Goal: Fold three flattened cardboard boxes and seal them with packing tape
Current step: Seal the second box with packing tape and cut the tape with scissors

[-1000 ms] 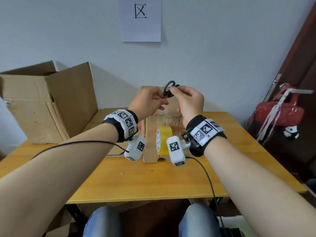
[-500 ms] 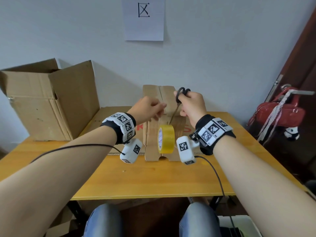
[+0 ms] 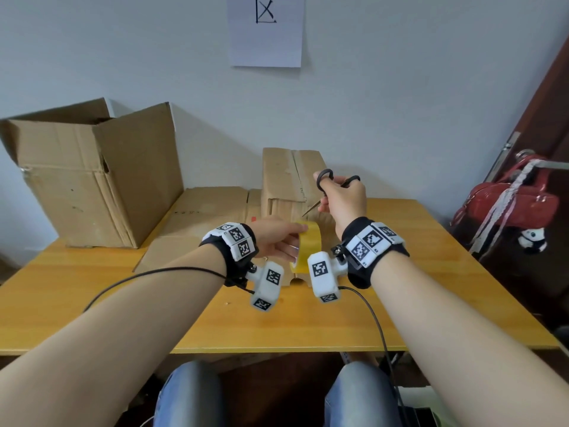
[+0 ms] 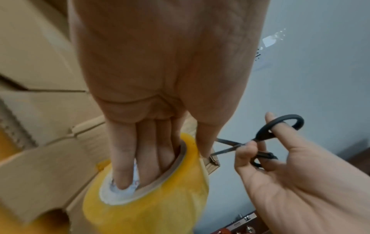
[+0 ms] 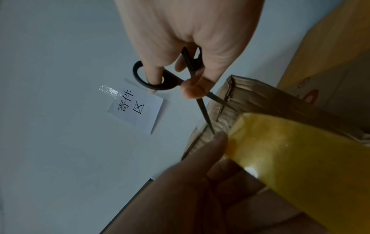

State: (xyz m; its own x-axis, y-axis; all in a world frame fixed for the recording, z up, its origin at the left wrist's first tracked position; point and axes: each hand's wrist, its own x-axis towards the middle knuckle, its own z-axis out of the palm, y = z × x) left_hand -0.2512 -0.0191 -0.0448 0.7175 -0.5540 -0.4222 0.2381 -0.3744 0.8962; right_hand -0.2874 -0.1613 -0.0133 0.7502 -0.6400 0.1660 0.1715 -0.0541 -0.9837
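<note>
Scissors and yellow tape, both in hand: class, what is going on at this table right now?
A person is taping up a small cardboard box standing on the wooden table. The left hand grips the yellow tape roll, with fingers pushed into its core. The right hand holds black scissors with the blades apart, pointing down toward the roll, probably about to cut the tape. A larger open box stands at the left, with flattened cardboard lying beside it.
</note>
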